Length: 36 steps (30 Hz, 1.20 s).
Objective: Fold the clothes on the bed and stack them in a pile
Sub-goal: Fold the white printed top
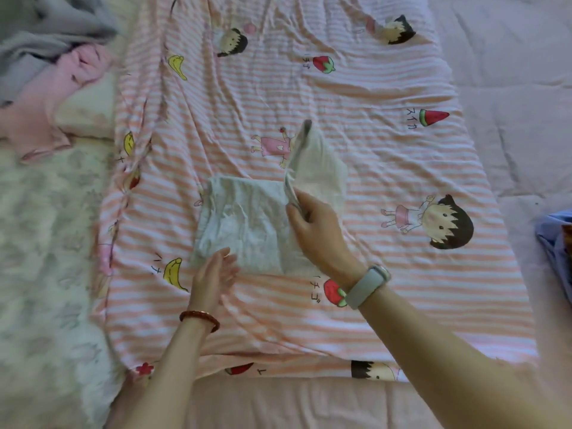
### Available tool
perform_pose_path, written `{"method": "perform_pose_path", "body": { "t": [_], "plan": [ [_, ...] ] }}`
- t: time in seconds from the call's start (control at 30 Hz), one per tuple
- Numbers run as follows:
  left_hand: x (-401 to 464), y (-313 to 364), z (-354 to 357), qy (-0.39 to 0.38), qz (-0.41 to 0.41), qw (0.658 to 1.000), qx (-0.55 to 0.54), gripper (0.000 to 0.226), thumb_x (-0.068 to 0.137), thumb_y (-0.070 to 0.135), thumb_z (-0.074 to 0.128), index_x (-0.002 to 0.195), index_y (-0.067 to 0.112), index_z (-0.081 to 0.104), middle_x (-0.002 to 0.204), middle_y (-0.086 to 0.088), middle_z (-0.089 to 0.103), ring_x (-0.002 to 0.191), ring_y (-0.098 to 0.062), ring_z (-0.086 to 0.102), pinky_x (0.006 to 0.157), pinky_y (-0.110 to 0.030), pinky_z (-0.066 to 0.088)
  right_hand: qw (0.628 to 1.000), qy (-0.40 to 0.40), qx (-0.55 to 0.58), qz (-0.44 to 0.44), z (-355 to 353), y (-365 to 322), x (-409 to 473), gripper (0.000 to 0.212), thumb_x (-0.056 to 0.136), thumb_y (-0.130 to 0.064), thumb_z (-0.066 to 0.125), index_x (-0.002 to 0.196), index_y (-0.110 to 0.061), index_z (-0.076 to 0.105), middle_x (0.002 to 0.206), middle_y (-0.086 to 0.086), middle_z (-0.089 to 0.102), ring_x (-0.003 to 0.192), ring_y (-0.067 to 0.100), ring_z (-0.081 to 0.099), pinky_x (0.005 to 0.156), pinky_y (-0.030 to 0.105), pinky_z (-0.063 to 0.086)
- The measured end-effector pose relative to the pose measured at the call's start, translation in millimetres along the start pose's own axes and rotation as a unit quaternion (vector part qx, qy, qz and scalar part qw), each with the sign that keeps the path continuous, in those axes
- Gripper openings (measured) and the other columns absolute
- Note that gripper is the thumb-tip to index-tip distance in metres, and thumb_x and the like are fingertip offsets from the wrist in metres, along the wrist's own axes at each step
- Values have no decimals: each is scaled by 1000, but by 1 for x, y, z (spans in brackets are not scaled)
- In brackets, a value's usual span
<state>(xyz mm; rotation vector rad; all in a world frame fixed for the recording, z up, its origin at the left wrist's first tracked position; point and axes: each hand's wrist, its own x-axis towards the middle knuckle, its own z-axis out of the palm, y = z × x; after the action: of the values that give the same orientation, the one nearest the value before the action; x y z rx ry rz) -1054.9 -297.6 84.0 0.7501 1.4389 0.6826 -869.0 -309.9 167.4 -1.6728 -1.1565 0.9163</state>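
From the head camera, a pale grey-white garment (247,218) lies in the middle of a pink-and-white striped sheet (387,168) printed with cartoon children and fruit, spread over the bed (510,88). The right hand (315,224), a grey watch (368,286) on its wrist, pinches the garment's right edge between thumb and fingers and holds that part lifted, so a flap stands up toward the far side. The left hand (213,277), a reddish bead bracelet (199,318) on its wrist, has straight, slightly spread fingers at the garment's near left corner. At far left lie a crumpled pink garment (46,100) and a grey one (46,35). Blue cloth (557,243) shows at the right edge.
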Motion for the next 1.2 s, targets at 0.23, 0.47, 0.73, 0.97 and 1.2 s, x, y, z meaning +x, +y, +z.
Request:
{"method": "perform_pose_path", "body": {
  "t": [0.23,0.47,0.73,0.97,1.2],
  "plan": [
    [20,4,-45,5,-112,986,-123,30,100,33,34,105,14,56,83,7,69,85,-9,61,76,-25,49,985,-162,-32,58,85,3,-7,38,97,-10,41,134,-9,47,106,5,59,97,17,56,81,17,40],
    [43,1,-33,129,-63,987,70,20,87,29,62,84,10,56,78,-4,55,74,-23,56,74,-34,47,940,-13,-336,-61,40,74,-50,44,77,-3,64,121,-7,59,118,15,58,111,38,52,89,48,43],
    [44,27,-18,116,38,992,-32,12,87,11,60,77,17,58,74,0,60,64,-10,59,52,-21,51,936,26,-350,17,50,104,-38,84,77,-28,73,145,-13,27,147,19,29,130,38,34,100,47,34],
    [53,43,-16,119,112,986,42,12,88,11,60,78,18,57,77,4,60,72,-12,60,62,-21,53,947,58,-313,29,32,119,-32,75,71,15,57,139,-10,40,137,21,36,115,39,42,83,49,48],
    [58,6,-28,166,60,975,138,4,91,14,56,92,12,53,76,5,54,78,-18,54,65,-23,44,882,-69,-463,-42,6,134,-34,74,71,6,68,138,-14,44,142,25,36,110,45,49,66,48,53]
  ]
}}
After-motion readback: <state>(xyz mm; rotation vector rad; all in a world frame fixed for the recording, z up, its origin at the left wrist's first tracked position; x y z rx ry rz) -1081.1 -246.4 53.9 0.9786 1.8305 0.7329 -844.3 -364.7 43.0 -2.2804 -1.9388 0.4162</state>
